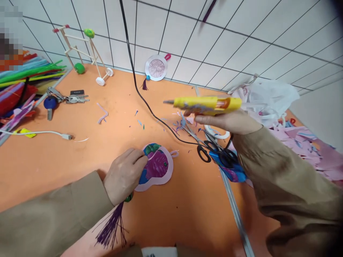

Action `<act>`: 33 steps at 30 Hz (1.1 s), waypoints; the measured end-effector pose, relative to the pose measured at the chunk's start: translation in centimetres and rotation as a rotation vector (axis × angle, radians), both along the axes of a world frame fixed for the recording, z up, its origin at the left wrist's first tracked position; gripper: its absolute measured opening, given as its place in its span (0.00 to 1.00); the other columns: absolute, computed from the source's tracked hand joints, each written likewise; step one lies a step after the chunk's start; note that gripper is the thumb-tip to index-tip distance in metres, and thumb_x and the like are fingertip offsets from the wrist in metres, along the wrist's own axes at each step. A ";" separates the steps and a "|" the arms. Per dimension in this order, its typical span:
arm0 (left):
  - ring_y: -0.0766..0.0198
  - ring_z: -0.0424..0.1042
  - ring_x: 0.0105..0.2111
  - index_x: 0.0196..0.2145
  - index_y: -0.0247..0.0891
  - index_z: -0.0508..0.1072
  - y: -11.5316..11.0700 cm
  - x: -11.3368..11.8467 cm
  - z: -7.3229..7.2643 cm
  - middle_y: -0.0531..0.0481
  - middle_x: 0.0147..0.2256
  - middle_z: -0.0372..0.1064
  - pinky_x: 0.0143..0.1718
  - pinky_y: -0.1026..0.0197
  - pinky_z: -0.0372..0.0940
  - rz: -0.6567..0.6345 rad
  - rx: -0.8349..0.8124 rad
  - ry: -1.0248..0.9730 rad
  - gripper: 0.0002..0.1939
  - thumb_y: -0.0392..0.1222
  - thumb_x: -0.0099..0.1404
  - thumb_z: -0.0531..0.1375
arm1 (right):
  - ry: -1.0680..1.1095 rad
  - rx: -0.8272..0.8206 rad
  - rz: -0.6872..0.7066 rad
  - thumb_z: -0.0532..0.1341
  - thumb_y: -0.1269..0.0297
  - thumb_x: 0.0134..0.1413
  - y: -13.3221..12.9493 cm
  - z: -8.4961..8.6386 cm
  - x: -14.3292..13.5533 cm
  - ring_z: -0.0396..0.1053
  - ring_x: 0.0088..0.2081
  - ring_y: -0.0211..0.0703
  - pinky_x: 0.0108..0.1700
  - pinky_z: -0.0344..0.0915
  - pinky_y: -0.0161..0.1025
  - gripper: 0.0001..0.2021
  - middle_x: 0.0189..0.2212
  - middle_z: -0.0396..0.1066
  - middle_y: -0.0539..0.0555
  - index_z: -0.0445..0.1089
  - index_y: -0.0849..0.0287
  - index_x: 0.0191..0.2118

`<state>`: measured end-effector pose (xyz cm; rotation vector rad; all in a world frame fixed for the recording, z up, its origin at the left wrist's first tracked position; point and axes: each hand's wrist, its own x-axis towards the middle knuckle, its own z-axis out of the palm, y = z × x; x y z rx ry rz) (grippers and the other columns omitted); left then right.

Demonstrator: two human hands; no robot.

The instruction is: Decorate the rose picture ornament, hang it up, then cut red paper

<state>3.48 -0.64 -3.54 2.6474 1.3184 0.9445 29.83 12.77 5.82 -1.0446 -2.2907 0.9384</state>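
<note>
My right hand [234, 122] grips a yellow hot glue gun [197, 103], held above the table with its nozzle pointing left. My left hand [125, 175] is closed, fingertips pinched over the left part of a gourd-shaped fabric ornament [158, 166]. That ornament lies flat, with a purple and blue floral centre, a pale pink border and a small pink loop [174, 154]. A thin pale strand [154, 153] runs near my left fingertips; what they pinch is hidden. Below my left hand, a green bead [129, 197] and a dark purple tassel [112, 226] hang out.
Black-handled scissors [204, 153] and blue fabric [233, 173] lie right of the ornament, with scraps beyond. A black cord [144, 101] crosses the table. Keys [73, 99], a wooden-stick model [83, 50], a round ornament [156, 67] and a white plastic bag [268, 94] stand around.
</note>
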 end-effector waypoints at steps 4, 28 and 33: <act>0.59 0.68 0.30 0.32 0.35 0.72 -0.1 0.1 0.0 0.43 0.32 0.72 0.29 0.58 0.66 0.008 0.011 0.030 0.12 0.28 0.68 0.50 | -0.348 0.139 0.249 0.60 0.56 0.56 -1.5 1.0 -1.9 0.66 0.29 0.40 0.31 0.59 0.38 0.09 0.28 0.69 0.51 0.70 0.57 0.35; 0.59 0.70 0.32 0.32 0.34 0.73 -0.1 0.1 0.1 0.42 0.33 0.74 0.32 0.58 0.68 0.005 0.006 0.064 0.10 0.31 0.68 0.53 | -0.661 0.201 0.459 0.59 0.58 0.56 -0.8 0.1 -4.4 0.56 0.22 0.35 0.27 0.47 0.37 0.11 0.21 0.63 0.48 0.63 0.57 0.26; 0.57 0.70 0.31 0.32 0.32 0.74 -0.1 0.2 0.2 0.41 0.32 0.74 0.31 0.57 0.69 0.006 0.023 0.064 0.10 0.31 0.68 0.53 | -0.719 0.191 0.433 0.59 0.59 0.55 -0.7 0.2 -5.1 0.56 0.22 0.36 0.26 0.45 0.36 0.10 0.22 0.64 0.50 0.64 0.57 0.26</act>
